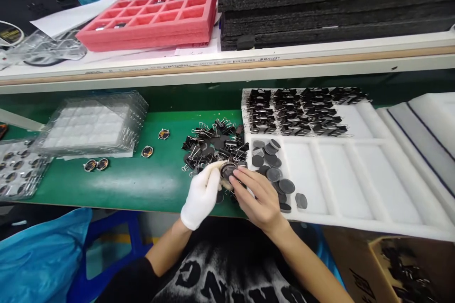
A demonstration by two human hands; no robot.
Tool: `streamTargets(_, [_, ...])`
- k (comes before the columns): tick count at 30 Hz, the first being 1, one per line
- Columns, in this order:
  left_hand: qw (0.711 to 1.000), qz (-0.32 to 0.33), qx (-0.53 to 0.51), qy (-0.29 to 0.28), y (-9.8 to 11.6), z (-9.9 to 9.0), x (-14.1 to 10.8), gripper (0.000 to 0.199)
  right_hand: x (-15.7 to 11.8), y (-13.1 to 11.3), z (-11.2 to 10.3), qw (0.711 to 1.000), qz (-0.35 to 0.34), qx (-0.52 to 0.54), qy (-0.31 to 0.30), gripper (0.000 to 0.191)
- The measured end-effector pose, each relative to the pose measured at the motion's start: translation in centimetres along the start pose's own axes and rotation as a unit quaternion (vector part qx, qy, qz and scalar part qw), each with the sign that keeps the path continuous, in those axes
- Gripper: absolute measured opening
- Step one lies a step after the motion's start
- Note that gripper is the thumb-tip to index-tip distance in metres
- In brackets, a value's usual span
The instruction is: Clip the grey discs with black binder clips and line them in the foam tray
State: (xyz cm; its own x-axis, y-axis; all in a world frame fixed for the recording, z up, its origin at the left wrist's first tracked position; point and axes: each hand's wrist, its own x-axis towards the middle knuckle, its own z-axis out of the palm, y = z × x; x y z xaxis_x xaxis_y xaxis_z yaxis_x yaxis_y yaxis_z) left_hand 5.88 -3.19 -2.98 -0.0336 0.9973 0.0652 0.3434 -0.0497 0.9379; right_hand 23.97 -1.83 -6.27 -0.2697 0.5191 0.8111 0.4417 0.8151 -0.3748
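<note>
My left hand [203, 195], in a white glove, grips a round dark piece [228, 170] between thumb and fingers, low over the green bench. My right hand [259, 197] is bare, and its fingertips press on the same piece from the right. What exactly the piece is, I cannot make out. Just beyond both hands lies a heap of black binder clips [202, 144] mixed with dark discs. To the right, loose dark grey discs [273, 161] are scattered on a white foam tray [341, 184].
Rows of black binder clips [287, 111] fill the tray's far part. Clear plastic trays [95, 123] are stacked at left, near small round parts [147, 151]. A shelf edge [227, 64] crosses above, bearing a pink foam tray [149, 33] and black foam sheets [334, 4].
</note>
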Motion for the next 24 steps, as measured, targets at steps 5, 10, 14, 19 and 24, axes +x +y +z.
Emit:
streamTargets(5, [0.997,0.031,0.047,-0.046,-0.3,0.2,0.0,0.041,-1.1,-0.4,0.7,0.998,0.046,0.041,0.012,0.068])
streamTargets(10, [0.985,0.105,0.113,-0.08,0.1,0.1,-0.2,0.043,-1.1,-1.0,1.2,0.938,0.271,0.211,0.046,0.063])
streamTargets(14, [0.968,0.174,0.166,-0.074,-0.3,-0.1,-0.3,0.045,-0.5,-0.9,0.6,0.857,0.36,0.369,-0.026,0.058])
streamTargets(19, [0.958,0.175,0.18,-0.136,-0.1,-2.2,1.3,0.047,0.4,-0.4,-0.1,0.818,0.402,0.407,-0.053,0.022])
streamTargets(24, [0.875,0.074,0.471,0.09,-0.5,-6.6,5.0,0.039,0.7,-0.4,0.5,0.698,0.516,0.494,0.053,0.026])
